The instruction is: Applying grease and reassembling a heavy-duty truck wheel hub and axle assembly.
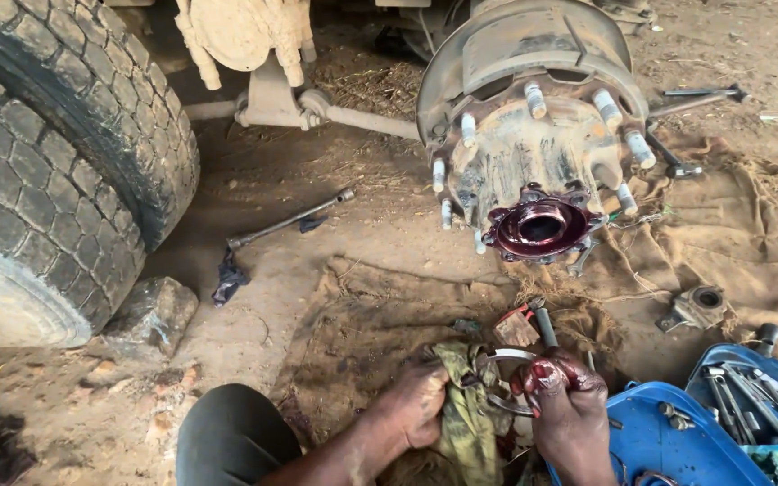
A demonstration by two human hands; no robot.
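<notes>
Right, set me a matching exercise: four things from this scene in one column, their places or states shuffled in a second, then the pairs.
1. metal ring
2. wheel hub
3. stone
4. blue tray

a. under the tyre
b. wet with red grease at its centre
c. holding tools, at the right
d. held between left hand and right hand, against a green rag

Pairs: 1-d, 2-b, 3-a, 4-c
</notes>
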